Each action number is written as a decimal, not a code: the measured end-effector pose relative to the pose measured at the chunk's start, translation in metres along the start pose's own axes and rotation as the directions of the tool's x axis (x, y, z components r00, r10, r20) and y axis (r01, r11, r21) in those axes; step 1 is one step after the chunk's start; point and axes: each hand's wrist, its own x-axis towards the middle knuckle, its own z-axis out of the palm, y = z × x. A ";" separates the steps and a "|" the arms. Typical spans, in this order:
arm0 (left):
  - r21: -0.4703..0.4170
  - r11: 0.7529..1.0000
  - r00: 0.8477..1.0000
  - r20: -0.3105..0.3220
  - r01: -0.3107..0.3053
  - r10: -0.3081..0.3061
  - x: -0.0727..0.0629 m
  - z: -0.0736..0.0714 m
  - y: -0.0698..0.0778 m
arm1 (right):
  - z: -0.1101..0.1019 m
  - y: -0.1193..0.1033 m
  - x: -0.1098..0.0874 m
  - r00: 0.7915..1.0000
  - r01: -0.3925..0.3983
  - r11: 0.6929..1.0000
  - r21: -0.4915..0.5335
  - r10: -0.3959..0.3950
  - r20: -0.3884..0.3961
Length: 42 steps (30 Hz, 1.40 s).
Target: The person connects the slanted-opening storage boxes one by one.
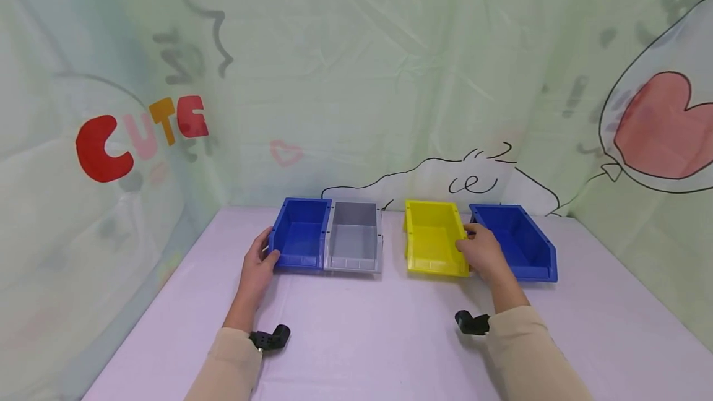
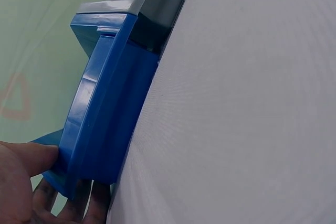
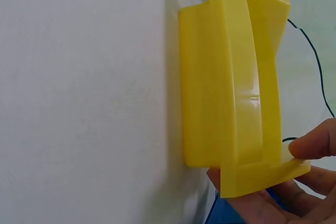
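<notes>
My left hand (image 1: 258, 272) grips the left wall of a blue storage bin (image 1: 301, 237). In the left wrist view its thumb (image 2: 39, 157) lies over the rim and the other fingers go round the outside. Right beside that bin stands a grey bin (image 1: 353, 237). My right hand (image 1: 486, 255) holds a yellow bin (image 1: 434, 237) by its right wall, thumb inside and fingers outside. A shadow lies along the yellow bin's base in the right wrist view. To the right of this hand is a second blue bin (image 1: 518, 237), partly hidden behind it.
The bins are in a row at the back of a table with a white cloth (image 1: 362, 339). A gap separates the grey bin from the yellow one. Behind them hangs a pale green printed curtain (image 1: 356, 91), which also runs along both sides.
</notes>
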 end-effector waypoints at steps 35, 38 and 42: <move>-0.002 1.000 1.000 0.001 -0.005 0.005 0.002 -0.001 -0.001 | 0.006 -0.015 -0.004 0.985 0.070 0.997 -0.031 -0.074 -0.155; 0.000 1.000 1.000 -0.002 0.000 0.000 0.002 0.000 -0.001 | 0.008 -0.017 -0.003 0.985 0.070 0.997 -0.036 -0.074 -0.153; 0.002 1.000 1.000 0.000 0.000 0.000 0.001 0.000 0.000 | 0.011 -0.020 -0.004 0.987 0.073 0.997 -0.022 -0.076 -0.144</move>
